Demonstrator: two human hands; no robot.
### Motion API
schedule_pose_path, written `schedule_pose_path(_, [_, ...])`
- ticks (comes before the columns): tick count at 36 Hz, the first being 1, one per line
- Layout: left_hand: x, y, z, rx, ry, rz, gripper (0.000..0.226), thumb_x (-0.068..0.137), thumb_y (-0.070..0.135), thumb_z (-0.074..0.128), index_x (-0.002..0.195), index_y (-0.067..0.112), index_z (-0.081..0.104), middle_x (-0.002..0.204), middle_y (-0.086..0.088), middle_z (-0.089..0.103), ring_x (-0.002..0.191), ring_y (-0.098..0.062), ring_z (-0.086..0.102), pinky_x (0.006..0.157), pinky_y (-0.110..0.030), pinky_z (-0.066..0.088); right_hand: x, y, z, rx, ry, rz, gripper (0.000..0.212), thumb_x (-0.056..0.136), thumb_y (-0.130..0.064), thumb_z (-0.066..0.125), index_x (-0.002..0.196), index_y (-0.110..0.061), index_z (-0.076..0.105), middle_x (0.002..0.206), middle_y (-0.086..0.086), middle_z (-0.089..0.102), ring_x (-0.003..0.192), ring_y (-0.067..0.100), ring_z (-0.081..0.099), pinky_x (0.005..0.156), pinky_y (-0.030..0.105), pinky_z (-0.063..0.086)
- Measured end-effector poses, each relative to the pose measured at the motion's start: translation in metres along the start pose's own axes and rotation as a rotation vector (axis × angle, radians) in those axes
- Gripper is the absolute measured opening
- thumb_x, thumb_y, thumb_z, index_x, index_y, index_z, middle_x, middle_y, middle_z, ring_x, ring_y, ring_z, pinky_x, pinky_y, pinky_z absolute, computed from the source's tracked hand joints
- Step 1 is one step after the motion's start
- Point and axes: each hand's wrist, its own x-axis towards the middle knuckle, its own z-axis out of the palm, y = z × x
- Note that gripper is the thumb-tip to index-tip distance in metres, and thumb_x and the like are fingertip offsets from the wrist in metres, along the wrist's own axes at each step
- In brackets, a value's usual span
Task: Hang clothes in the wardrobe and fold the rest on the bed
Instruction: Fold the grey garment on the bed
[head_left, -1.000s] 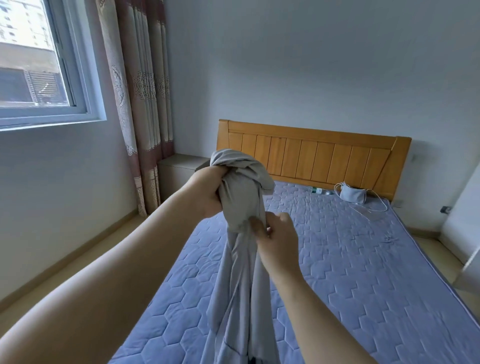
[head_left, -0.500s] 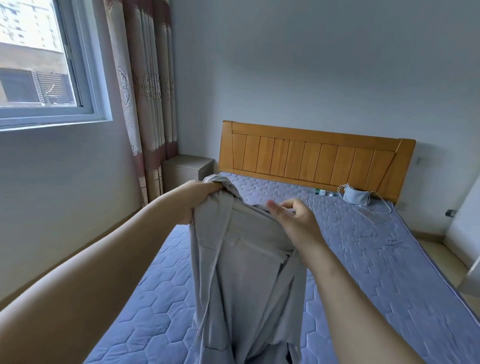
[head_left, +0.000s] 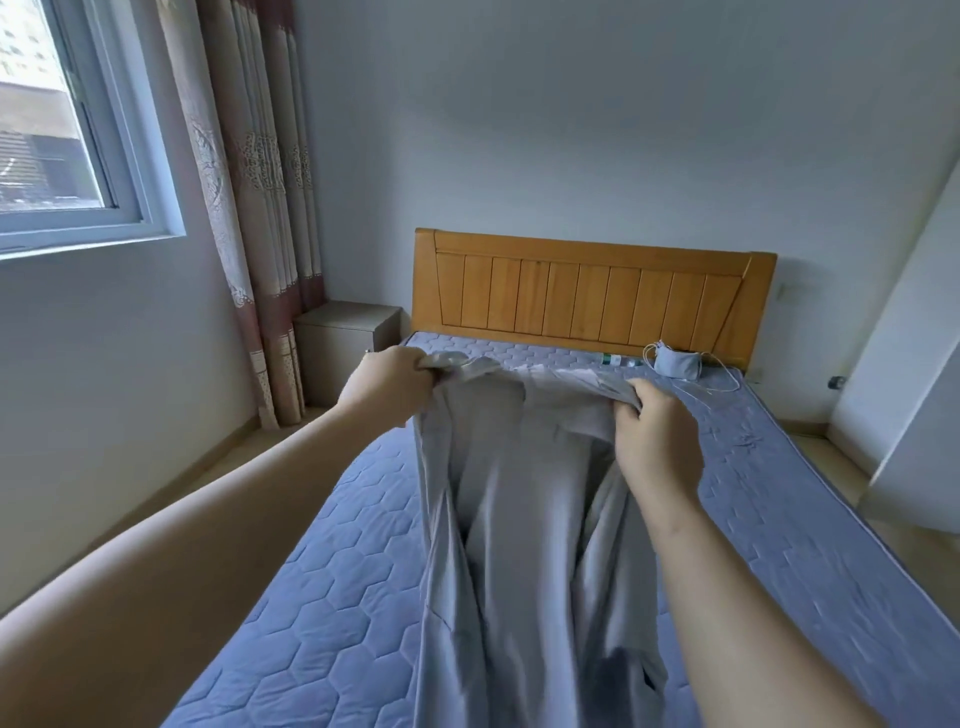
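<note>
Both the left hand and right hand pinch the trousers' waistband, legs hanging lengthwise over the bed.

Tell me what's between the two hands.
Only the garment, its top edge stretched from the left hand to the right hand, both holding it. The head view shows this.

Left hand and right hand stretched forward, apart, both gripping.
</note>
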Motion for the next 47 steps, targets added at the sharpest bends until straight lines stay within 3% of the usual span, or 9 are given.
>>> schedule_pose_path(5, [-0.027, 0.003, -0.025, -0.587, -0.016, -0.064, 0.024, 0.094, 0.022, 0.039, 0.09, 0.026, 0.063, 0.07, -0.004, 0.059, 0.058, -0.018, 0.062, 0.057, -0.034, 0.059, -0.027, -0.014, -0.007, 0.061, 0.176, 0.116, 0.024, 0.096, -0.02, 0.044, 0.099, -0.006, 0.063, 0.096, 0.019, 0.055, 0.08, 0.031, 0.048, 0.053, 0.026, 0.024])
schedule_pose_path(12, [-0.05, 0.002, -0.039, -0.487, 0.105, 0.096, 0.039, 0.093, 0.038, 0.041, 0.081, 0.006, 0.059, 0.07, -0.006, 0.056, 0.064, -0.02, 0.054, 0.066, -0.034, 0.055, -0.061, -0.04, -0.046, 0.386, 0.33, 0.208, 0.029, 0.097, -0.018, 0.043, 0.07, -0.007, 0.045, 0.073, 0.008, 0.049, 0.07, 0.022, 0.04, 0.052, 0.029, 0.024])
schedule_pose_path(17, [-0.055, 0.004, -0.041, -0.438, 0.126, 0.119, 0.043, 0.097, 0.036, 0.038, 0.061, 0.013, 0.042, 0.058, 0.0, 0.04, 0.055, -0.015, 0.036, 0.054, -0.027, 0.028, -0.068, -0.044, -0.058, 0.603, 0.227, 0.248, 0.04, 0.095, -0.024, 0.05, 0.092, 0.016, 0.054, 0.069, 0.007, 0.047, 0.067, 0.017, 0.044, 0.06, 0.028, 0.031])
schedule_pose_path(27, [-0.021, -0.02, 0.013, -0.945, -0.337, -0.29, 0.029, 0.093, 0.024, 0.053, 0.067, 0.019, 0.062, 0.067, -0.001, 0.055, 0.068, -0.017, 0.052, 0.065, -0.027, 0.042, -0.05, -0.009, -0.019, 0.717, -0.005, 0.477, 0.02, 0.082, -0.023, 0.066, 0.07, -0.007, 0.061, 0.07, 0.01, 0.057, 0.075, 0.024, 0.054, 0.069, 0.034, 0.041])
schedule_pose_path(31, [0.009, -0.025, 0.055, -0.962, -0.326, -0.433, 0.027, 0.096, 0.023, 0.051, 0.072, 0.016, 0.058, 0.066, -0.001, 0.056, 0.059, -0.014, 0.052, 0.051, -0.022, 0.044, -0.027, 0.032, 0.029, 0.662, -0.013, 0.578, 0.039, 0.087, -0.02, 0.062, 0.091, 0.018, 0.054, 0.075, 0.013, 0.051, 0.074, 0.023, 0.049, 0.067, 0.033, 0.037])
schedule_pose_path(39, [0.142, -0.01, 0.162, -1.007, -0.238, -0.479, 0.019, 0.099, 0.016, 0.041, 0.085, 0.014, 0.053, 0.069, -0.003, 0.047, 0.055, -0.01, 0.046, 0.045, -0.019, 0.041, 0.086, 0.1, 0.152, 0.491, -0.049, 0.647, 0.021, 0.093, -0.022, 0.051, 0.078, -0.008, 0.054, 0.073, 0.005, 0.051, 0.074, 0.021, 0.044, 0.061, 0.028, 0.035])
schedule_pose_path(43, [0.173, -0.031, 0.222, -0.822, -0.468, -0.414, 0.017, 0.101, 0.014, 0.037, 0.103, 0.01, 0.053, 0.082, 0.006, 0.065, 0.055, 0.007, 0.052, 0.041, -0.006, 0.038, 0.118, 0.141, 0.217, 0.536, -0.223, 0.726, 0.047, 0.097, -0.019, 0.044, 0.142, -0.014, 0.032, 0.131, 0.006, 0.047, 0.117, 0.022, 0.047, 0.093, 0.029, 0.037])
schedule_pose_path(45, [0.172, -0.065, 0.262, -0.612, -0.52, -0.402, 0.04, 0.1, 0.015, 0.041, 0.14, 0.014, 0.036, 0.121, 0.003, 0.048, 0.087, -0.004, 0.047, 0.057, -0.006, 0.036, 0.109, 0.167, 0.244, 0.46, -0.279, 0.748, 0.059, 0.096, -0.015, 0.045, 0.149, -0.015, 0.019, 0.151, 0.005, 0.031, 0.134, 0.022, 0.036, 0.108, 0.032, 0.029])
schedule_pose_path(47, [0.159, -0.1, 0.296, -0.545, -0.583, -0.488, 0.046, 0.098, 0.016, 0.046, 0.143, 0.015, 0.034, 0.11, 0.001, 0.047, 0.087, -0.011, 0.042, 0.066, -0.021, 0.036, 0.085, 0.199, 0.268, 0.38, -0.322, 0.779, 0.059, 0.094, -0.012, 0.047, 0.148, -0.013, 0.023, 0.152, 0.007, 0.028, 0.137, 0.023, 0.033, 0.112, 0.034, 0.026])
